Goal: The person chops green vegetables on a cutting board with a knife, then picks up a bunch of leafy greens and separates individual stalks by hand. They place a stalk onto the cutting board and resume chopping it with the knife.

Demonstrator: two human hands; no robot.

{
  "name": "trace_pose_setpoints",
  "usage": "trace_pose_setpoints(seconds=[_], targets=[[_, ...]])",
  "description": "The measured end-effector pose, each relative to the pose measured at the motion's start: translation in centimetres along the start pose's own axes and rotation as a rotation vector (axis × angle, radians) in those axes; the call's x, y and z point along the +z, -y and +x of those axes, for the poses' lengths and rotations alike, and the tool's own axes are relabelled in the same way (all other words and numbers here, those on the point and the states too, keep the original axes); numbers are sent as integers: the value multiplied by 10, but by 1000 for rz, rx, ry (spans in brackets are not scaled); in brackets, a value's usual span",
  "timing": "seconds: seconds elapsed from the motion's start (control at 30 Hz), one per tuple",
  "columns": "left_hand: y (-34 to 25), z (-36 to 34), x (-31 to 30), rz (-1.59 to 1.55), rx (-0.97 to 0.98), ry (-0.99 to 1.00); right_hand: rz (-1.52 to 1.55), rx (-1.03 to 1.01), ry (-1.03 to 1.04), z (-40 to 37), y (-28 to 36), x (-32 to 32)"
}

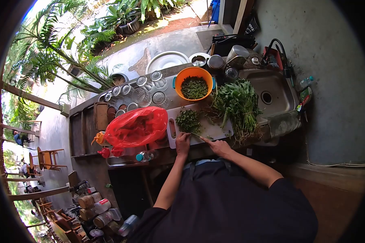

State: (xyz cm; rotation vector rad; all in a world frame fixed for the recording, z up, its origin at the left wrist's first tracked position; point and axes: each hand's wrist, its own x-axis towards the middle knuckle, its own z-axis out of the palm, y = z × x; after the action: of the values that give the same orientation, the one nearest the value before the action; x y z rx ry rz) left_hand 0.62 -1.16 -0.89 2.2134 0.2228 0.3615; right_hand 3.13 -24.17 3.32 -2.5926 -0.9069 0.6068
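Note:
A white cutting board point(221, 128) lies on the counter, with a pile of chopped greens point(187, 120) on its left part. My left hand point(183, 140) is closed at the board's near edge, just below the pile; what its fingers hold is too small to make out. My right hand point(220, 147) is closed around a knife point(199, 137) whose blade points left toward my left hand. A large bunch of leafy greens with roots point(241, 105) lies over the board's right side. Behind the board, an orange colander point(194, 72) holds more chopped greens.
A red plastic bag point(138, 127) sits left of the board, near a bottle with a teal cap point(145, 156). Several glass jars point(143, 97) stand behind the bag. At the right is a metal sink point(275, 87). Canisters point(216, 62) stand behind the colander.

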Motion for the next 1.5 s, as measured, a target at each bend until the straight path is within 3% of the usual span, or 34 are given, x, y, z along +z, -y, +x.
trace_pose_setpoints(seconds=[0.07,0.4,0.67,1.0,1.07,1.5], targets=[[1,1,0,4,20,-10,-24,63,116,-7,2,-16],[2,-4,2,44,53,1,-41,-2,42,-2,17,-26],[-4,-3,-4,64,46,24,-24,48,212,10,31,-53],[0,-3,-3,52,71,30,-7,89,93,13,12,3],[0,-4,-1,44,78,26,-8,24,-13,12,11,7],[2,-5,0,88,59,-8,-55,10,63,-5,12,-27]])
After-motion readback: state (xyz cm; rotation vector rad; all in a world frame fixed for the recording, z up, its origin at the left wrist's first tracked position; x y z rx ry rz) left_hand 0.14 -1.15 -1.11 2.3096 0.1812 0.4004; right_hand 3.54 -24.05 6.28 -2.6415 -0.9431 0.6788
